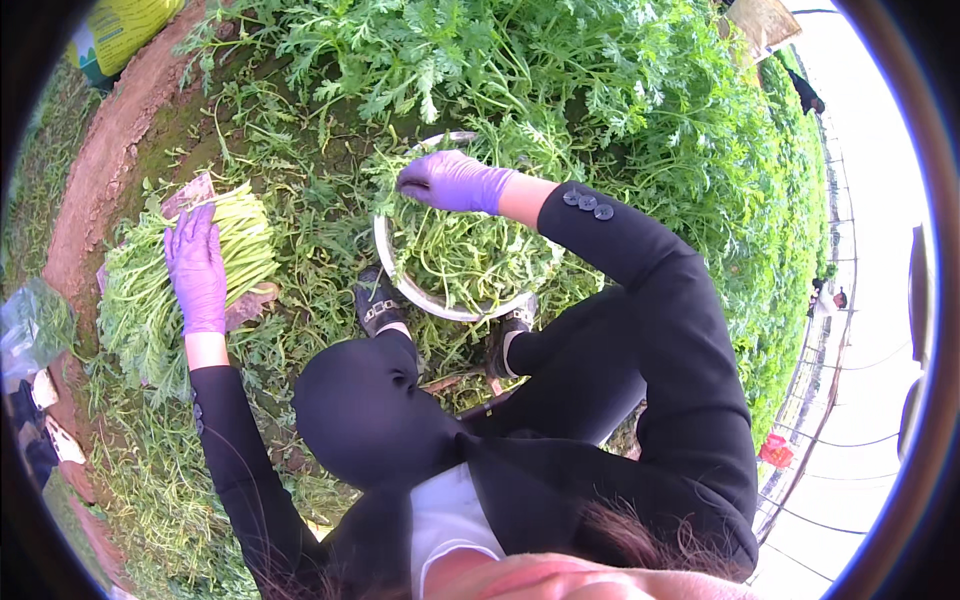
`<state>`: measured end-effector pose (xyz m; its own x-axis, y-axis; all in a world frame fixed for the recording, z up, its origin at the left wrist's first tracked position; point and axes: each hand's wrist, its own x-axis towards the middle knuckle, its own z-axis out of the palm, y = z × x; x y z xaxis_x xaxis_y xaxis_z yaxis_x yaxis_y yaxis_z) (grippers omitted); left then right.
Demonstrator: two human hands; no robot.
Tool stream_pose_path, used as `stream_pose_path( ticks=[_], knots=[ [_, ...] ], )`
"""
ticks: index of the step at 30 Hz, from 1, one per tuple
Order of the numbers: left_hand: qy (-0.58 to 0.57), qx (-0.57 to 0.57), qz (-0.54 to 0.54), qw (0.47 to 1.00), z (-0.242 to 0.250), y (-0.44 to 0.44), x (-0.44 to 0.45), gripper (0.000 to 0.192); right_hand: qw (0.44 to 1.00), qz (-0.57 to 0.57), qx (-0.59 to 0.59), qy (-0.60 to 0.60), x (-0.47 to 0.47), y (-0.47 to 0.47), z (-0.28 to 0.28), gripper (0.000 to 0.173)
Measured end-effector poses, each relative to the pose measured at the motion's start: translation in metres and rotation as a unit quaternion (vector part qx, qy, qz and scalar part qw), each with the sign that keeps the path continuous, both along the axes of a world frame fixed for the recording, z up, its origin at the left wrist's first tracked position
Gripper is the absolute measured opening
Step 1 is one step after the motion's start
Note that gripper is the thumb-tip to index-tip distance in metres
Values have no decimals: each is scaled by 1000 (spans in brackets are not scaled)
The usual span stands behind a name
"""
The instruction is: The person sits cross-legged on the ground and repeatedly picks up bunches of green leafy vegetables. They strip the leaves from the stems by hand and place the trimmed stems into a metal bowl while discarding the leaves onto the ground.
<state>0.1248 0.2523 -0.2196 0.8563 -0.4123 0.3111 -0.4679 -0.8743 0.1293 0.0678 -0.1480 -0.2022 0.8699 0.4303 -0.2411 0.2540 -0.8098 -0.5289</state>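
Observation:
My left hand (196, 266), in a purple glove, lies on a pile of cut leafy greens (244, 244), its fingers spread over the stems. The stems point right and the leaves spill to the lower left. My right hand (450, 181), also gloved in purple, is over the upper part of a round, pale-rimmed basin (427, 300). Its fingers are bent towards the thumb; leafy bits show beside them, but whether they are held is unclear. Loose leaves and trimmings (472, 259) fill the basin, which stands by my shoes.
Tall feathery-leaved greens (637, 82) grow ahead and to the right. Trimmings litter the soil around my feet. A bare earth ridge (90, 187) runs along the left, with a yellow-green sack (120, 37) and a clear plastic bag (34, 326) near it. Other people are far off at the right.

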Motion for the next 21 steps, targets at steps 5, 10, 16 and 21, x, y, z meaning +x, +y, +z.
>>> stream_pose_path(
  ticks=[5, 10, 16, 21],
  knots=[
    [63, -63, -133, 987, 141, -92, -46, 34, 963, -210, -139, -99, -120, -174, 0, 16],
    [137, 115, -280, 943, 244, -213, -131, 45, 896, -355, -260, -61, -157, -278, -50, 69],
    [272, 167, -322, 891, 203, -277, -126, 49, 887, -317, -315, 116, -99, -307, -114, 110],
    [309, 172, -302, 885, 188, -301, -110, 52, 929, -326, -167, -57, -59, -338, -187, 86]
  ],
)
